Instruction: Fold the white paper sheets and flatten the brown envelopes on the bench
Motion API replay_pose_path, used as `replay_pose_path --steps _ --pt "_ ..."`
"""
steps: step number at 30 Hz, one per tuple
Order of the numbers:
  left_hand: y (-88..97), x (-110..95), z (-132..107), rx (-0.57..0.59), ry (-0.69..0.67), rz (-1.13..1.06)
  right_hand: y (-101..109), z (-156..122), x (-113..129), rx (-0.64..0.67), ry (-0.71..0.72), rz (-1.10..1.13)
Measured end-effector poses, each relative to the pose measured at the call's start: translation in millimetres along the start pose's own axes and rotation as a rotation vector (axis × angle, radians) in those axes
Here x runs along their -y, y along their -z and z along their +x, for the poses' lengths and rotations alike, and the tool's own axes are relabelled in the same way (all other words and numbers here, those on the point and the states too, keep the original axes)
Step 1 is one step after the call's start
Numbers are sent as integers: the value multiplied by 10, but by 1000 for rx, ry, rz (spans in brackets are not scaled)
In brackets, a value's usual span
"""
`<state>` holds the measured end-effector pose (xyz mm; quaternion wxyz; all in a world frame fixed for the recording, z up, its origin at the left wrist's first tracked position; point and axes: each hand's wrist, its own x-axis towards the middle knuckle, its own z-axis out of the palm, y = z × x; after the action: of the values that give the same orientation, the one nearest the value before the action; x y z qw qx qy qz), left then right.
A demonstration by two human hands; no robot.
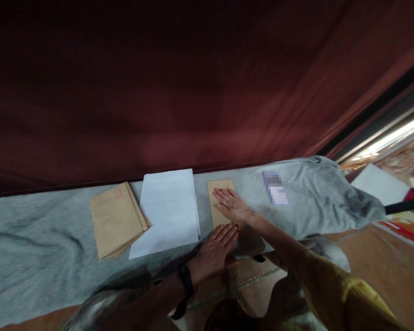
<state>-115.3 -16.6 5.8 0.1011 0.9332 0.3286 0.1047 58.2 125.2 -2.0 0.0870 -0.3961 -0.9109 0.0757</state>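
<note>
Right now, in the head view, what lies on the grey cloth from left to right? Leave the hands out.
stack of brown envelopes → white sheets → single brown envelope → small blurred pale item

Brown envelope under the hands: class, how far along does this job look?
Done: a single envelope lies apart on the grey cloth. In hand: left hand and right hand press flat on it. Left: the envelope stack and white sheets lie untouched beside it, probably still to process.
</note>
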Motion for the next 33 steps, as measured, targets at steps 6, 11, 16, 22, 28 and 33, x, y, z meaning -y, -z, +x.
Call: replay_pose_path --steps 6,11,16,22,28,33 --pt "-45 -9 13 -18 37 18 21 -663 179 21 60 96" --pt "-90 18 -11 -57 11 6 -5 -1120 301 -45 24 122" --pt "-76 29 -64 -74 72 16 6 -1421 352 -110 -56 110" --pt "26 13 -68 -130 185 26 -62 -1469 346 -276 -138 159" --pt "129 20 -43 -79 218 18 -109 -1400 370 -350 -193 150" --pt "140 9 -2 -95 270 -15 -91 -1385 379 -369 -209 176"
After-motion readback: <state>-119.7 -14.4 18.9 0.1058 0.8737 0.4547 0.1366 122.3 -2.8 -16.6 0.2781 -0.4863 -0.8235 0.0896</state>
